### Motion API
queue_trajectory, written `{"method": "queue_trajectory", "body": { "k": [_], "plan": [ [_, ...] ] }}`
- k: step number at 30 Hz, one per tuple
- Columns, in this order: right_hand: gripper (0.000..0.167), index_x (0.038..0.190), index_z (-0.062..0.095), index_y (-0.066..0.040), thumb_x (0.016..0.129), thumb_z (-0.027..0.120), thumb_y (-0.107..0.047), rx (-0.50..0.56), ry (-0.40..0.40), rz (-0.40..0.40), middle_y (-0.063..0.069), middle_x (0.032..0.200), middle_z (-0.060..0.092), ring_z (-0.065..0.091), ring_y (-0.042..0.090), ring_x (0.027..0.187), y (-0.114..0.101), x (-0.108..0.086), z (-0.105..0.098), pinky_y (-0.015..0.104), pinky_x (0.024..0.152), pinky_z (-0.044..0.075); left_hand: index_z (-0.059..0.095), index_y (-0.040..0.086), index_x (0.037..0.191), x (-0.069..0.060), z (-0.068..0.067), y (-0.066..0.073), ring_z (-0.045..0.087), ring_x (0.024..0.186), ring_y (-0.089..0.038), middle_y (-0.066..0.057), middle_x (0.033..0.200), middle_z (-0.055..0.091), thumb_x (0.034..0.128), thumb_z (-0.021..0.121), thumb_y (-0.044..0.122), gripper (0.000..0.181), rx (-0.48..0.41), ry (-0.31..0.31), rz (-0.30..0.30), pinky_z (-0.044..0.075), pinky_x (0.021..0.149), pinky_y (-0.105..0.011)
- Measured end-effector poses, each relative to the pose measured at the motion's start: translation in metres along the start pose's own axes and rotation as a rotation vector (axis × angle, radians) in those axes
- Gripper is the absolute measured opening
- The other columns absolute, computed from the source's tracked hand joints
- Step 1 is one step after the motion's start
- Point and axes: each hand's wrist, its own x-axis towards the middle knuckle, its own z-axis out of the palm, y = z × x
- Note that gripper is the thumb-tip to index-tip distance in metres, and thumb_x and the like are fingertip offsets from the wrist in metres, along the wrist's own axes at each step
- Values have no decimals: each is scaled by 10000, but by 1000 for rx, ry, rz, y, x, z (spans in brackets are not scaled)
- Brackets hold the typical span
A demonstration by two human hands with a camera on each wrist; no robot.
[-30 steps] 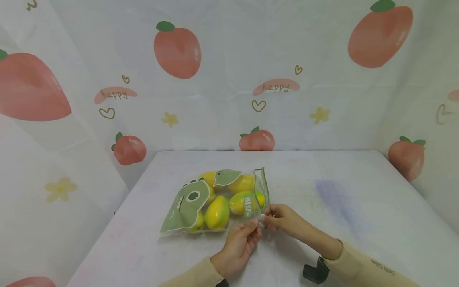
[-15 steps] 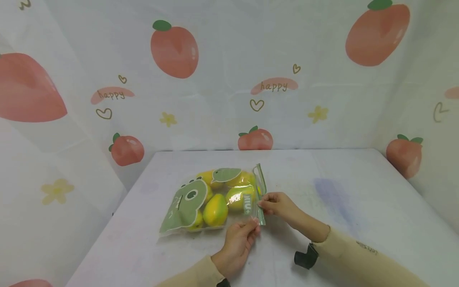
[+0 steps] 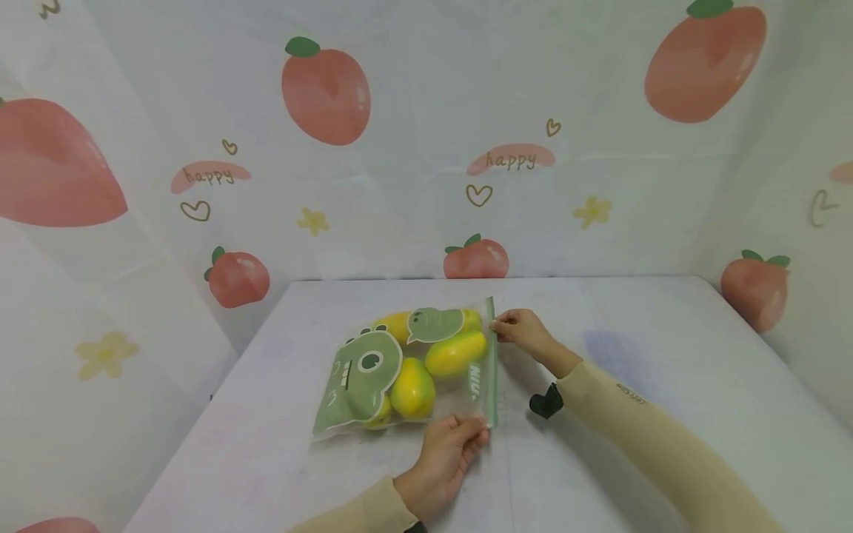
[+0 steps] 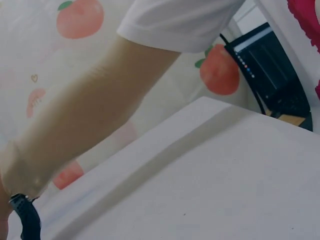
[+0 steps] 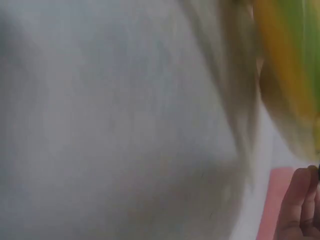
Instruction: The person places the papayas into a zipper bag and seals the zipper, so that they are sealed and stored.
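A clear zip bag (image 3: pixel 440 403) with green dinosaur prints lies on the table, holding several yellow-green mangoes (image 3: pixel 413 389). Its green zip strip (image 3: pixel 492 377) runs straight along the right side. My left hand (image 3: pixel 443 459) pinches the near corner of the bag, thumb on top. Close to the strip's far end, my right hand (image 3: pixel 529 333) pinches the strip between thumb and fingers. In the right wrist view, fingers (image 5: pixel 295 205) show at the lower right, below a blurred mango (image 5: pixel 287 55). The left wrist view shows a sleeved arm but not the bag.
The white table (image 3: pixel 600 474) reaches back to a curtain (image 3: pixel 400 200) printed with peaches and flowers. A black strap piece (image 3: pixel 546 402) sits at the right wrist. In the left wrist view a lit screen (image 4: pixel 270 65) stands beyond the table edge.
My right hand has slid along the zip strip from the near corner to the far end. The strip's edges, apart earlier, now lie together. My left hand stays at the near corner.
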Motion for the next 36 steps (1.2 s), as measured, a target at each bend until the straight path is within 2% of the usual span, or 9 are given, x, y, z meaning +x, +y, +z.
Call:
{"method": "queue_trajectory", "body": {
  "k": [5,10,15,20,26,29,31,34,36],
  "plan": [
    [296,1093,625,118,967,575,-145,-42,29,23,188,995,670,704,203,868,3,13,-6,370,872,561,620,-41,922,0,0,-4,588,690,-58,-27,801,593,899,617,0,46,9,-2,-38,533,699,-143],
    [313,1098,622,113,950,606,-162,12,35,39,209,1020,664,703,248,900,12,24,-10,385,883,557,606,-10,897,-1,0,-5,588,704,-61,-39,835,599,894,638,25,47,19,6,-66,539,710,-144],
    [333,1039,632,111,922,652,-200,82,38,12,195,966,663,704,244,847,19,33,-11,348,809,576,605,-5,890,-1,0,-7,589,701,-59,-40,836,597,892,640,24,45,32,2,-64,536,705,-142],
    [351,1166,577,134,965,578,-153,71,71,96,262,1152,607,680,258,955,13,32,-8,381,919,542,609,-5,888,-1,0,-9,589,703,-66,-42,833,599,894,639,22,41,41,3,-66,535,701,-146],
    [349,1194,569,133,984,552,-145,67,114,139,252,1186,594,653,149,872,11,32,-4,349,901,551,633,-31,935,0,-2,-11,595,724,-74,-37,844,610,898,636,19,62,62,-10,-60,536,716,-154],
    [346,1185,585,121,984,555,-159,79,124,149,236,1184,600,646,139,863,12,33,-3,337,893,554,634,-33,963,0,-5,-9,606,742,-80,-43,861,615,908,629,23,78,89,-52,-63,542,735,-167],
    [354,1191,586,122,982,558,-162,93,123,149,237,1192,599,643,134,859,13,34,-3,331,890,555,634,-39,984,-1,-7,-6,614,755,-84,-41,863,620,909,626,22,97,138,-107,-75,546,747,-183],
    [372,1215,574,128,978,565,-159,110,119,149,241,1194,600,633,94,819,14,34,-5,295,856,564,638,-93,1069,-4,-13,4,634,781,-85,-35,881,655,911,610,14,193,249,-247,-123,559,780,-212],
    [385,1245,554,129,975,566,-146,135,108,150,247,1207,593,618,65,792,15,33,-7,263,831,566,620,-137,1125,-6,-17,13,647,796,-90,-41,898,678,915,589,10,259,324,-382,-164,566,804,-237]
  ]
}}
